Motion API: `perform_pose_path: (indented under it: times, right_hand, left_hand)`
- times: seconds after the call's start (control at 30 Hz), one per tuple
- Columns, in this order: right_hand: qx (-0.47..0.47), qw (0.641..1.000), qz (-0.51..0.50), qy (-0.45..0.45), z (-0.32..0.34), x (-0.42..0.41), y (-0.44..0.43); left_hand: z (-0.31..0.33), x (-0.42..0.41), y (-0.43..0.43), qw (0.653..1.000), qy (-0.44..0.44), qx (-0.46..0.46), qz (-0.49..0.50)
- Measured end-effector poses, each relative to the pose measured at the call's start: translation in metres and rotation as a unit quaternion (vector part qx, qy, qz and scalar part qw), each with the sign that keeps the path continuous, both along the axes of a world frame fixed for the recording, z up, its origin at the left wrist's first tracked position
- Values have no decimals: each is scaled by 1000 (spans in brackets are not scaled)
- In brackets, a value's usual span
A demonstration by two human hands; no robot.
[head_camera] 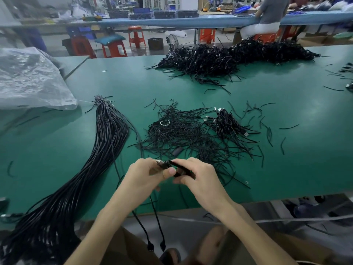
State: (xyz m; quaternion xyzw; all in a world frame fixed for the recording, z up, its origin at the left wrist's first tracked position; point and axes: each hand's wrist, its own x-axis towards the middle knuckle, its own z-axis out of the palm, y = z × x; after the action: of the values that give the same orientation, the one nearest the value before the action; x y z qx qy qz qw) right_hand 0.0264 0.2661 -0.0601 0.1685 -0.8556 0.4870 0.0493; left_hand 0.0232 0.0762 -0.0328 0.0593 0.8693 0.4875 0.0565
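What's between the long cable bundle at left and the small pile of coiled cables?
Head view: a loose heap of short black ties, with a white ring on it.

Both forearms bare, entering from 7 and 5 o'clock and meeting just below centre. Left hand (144, 175): fingers curled, thumb forward, pinching a cable (168, 165). Right hand (198, 177): knuckles up, fingers curled round the same cable. Hands close together.
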Motion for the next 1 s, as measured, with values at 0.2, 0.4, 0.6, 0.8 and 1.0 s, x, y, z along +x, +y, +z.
perform_pose_path:
  times: [0.2, 0.4, 0.6, 0.8, 1.0]
  right_hand:
    - [159, 979, 40, 122, -3, 5, 2]
    - [226, 960, 25, 166, -4, 12, 0]
    - [273, 945, 43, 177, -3, 18, -5]
    - [301, 934, 20, 193, -3, 18, -7]
    - [326, 930, -8, 167, -1, 20, -12]
  left_hand:
    - [-5, 1, 0, 986, 9, -168, -7]
    - [-6, 0, -10, 979, -12, -189, -75]
    - [-5, 1, -3, 967, 7, -220, -129]
    - [-12, 9, 1, 960, 45, -230, -153]
    - [-3, 8, 1, 967, 67, -204, -136]
